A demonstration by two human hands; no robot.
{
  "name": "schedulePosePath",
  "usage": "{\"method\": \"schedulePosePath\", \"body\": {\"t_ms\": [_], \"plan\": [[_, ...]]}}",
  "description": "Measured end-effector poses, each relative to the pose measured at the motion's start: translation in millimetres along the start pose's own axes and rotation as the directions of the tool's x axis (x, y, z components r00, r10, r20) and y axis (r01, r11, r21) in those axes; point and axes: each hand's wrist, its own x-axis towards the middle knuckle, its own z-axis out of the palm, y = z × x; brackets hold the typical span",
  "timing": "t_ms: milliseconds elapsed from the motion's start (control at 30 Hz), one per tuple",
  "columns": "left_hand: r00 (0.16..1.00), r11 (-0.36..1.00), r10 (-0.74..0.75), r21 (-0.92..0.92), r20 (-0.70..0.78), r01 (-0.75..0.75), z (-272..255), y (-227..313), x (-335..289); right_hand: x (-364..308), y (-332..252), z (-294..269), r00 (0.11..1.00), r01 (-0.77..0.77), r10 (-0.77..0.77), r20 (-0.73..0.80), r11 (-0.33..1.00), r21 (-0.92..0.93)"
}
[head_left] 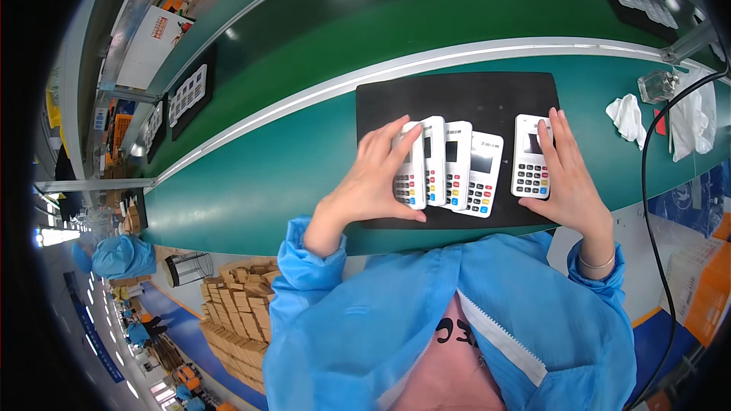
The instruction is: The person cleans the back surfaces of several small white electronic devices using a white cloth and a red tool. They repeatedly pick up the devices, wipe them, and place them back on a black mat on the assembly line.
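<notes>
Four white keypad terminals point(457, 156) lie overlapped like fanned cards on the black mat point(457, 91), from near its left edge to past its middle; a fifth terminal point(531, 171) lies apart from them, near the mat's right edge. All five look like hard plastic shells, light and stiff, probably a little slippery where one rests on another — and the small screens point(481, 161) are likely the part most easily scratched. The best hold seems to be by the rims, at the two ends or along the long sides, clear of the screens.

The left hand point(373, 175), at the mat's left edge, is arched with thumb and fingers well spread: its fingertips reach the upper end of the leftmost terminal point(412, 183), and its thumb lies by the lower end. The right hand point(571, 183), over the mat's right edge, is spread too, forefinger over the fifth terminal's right side, thumb by its lower end. Both seem to touch their terminals — whether either presses hard enough to grip, I cannot tell.
</notes>
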Motion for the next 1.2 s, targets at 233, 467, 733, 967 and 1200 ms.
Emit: {"method": "schedulePosePath", "body": {"t_ms": [233, 467, 733, 967, 1200], "plan": [[0.999, 0.957, 0.054, 0.287, -0.003, -0.051, -6, 19, 13, 26, -50, 46, 0.986, 0.162, -0.160, 0.039, 0.985, -0.064], [0.997, 0.936, 0.069, 0.343, 0.040, -0.079, -3, 24, 26, 32, -40, 28, 0.983, 0.156, -0.139, 0.116, 0.976, -0.151], [0.992, 0.867, -0.051, 0.499, 0.113, -0.012, -12, 28, 29, 35, -34, 5, 0.967, 0.147, -0.094, 0.237, 0.964, -0.219], [0.961, 0.947, -0.130, 0.256, -0.246, 0.194, -7, 14, -13, 10, 8, -6, 0.988, -0.006, -0.012, -0.155, 0.993, -0.116], [0.858, 0.905, -0.352, 0.098, -0.373, 0.414, 41, -6, -99, -58, 33, 29, 0.953, -0.198, 0.211, -0.217, 0.977, 0.081]]}}
